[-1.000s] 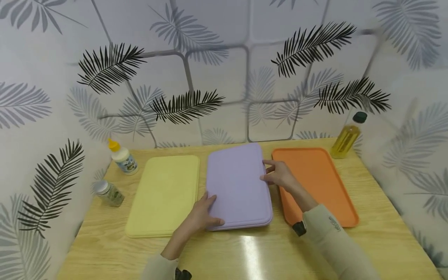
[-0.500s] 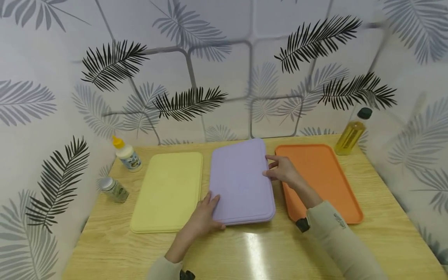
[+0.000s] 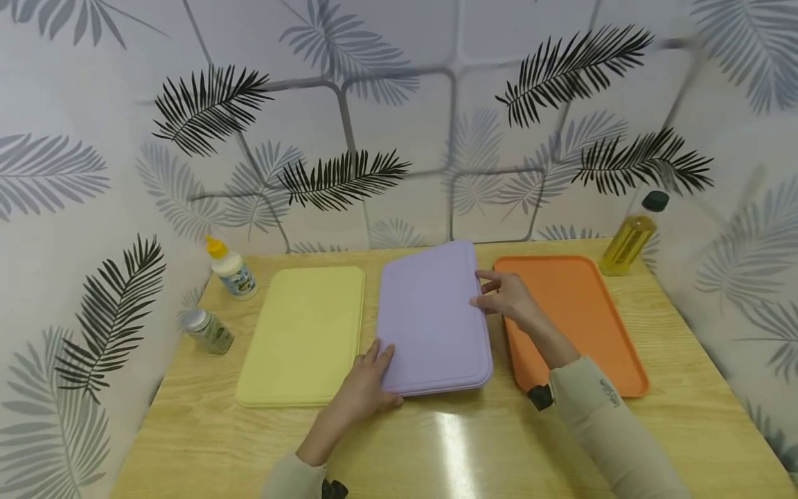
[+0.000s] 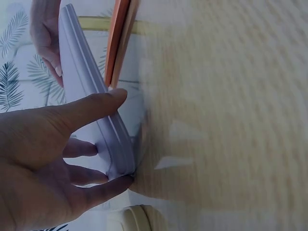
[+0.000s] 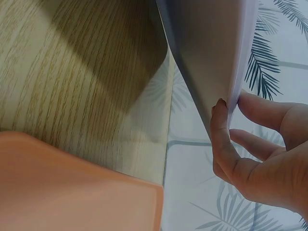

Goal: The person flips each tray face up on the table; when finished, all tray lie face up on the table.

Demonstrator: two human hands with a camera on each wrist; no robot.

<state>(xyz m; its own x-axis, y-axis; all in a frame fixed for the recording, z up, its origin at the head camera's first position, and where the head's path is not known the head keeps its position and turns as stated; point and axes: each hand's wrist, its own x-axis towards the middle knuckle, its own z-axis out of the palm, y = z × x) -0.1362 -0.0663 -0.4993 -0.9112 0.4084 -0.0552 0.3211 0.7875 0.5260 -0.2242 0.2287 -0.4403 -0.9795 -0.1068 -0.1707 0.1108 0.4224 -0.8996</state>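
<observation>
A purple tray [image 3: 430, 319], its flat face up, lies tilted in the middle of the wooden table, its right side raised off the surface. My right hand [image 3: 508, 301] pinches the raised right edge between thumb and fingers; in the right wrist view, the shaded underside [image 5: 207, 57] shows above the table. At the near left corner, my left hand [image 3: 364, 388] holds the tray, thumb along the front edge and fingertips at the left side. A yellow tray [image 3: 305, 333] lies flat to the left. To the right is an orange tray [image 3: 573, 319], raised rim up, partly covered by my right forearm.
A white glue bottle with a yellow cap [image 3: 233, 274] and a small jar with a grey lid [image 3: 208, 331] stand at the table's left edge. At the far right corner stands a bottle of yellow liquid [image 3: 626, 242]. Leaf-patterned wall covering [image 3: 411, 125] closes off the back and sides.
The purple tray's right side has risen slightly with my right hand. My left hand keeps its place at the near left corner. The head view has shifted a little.
</observation>
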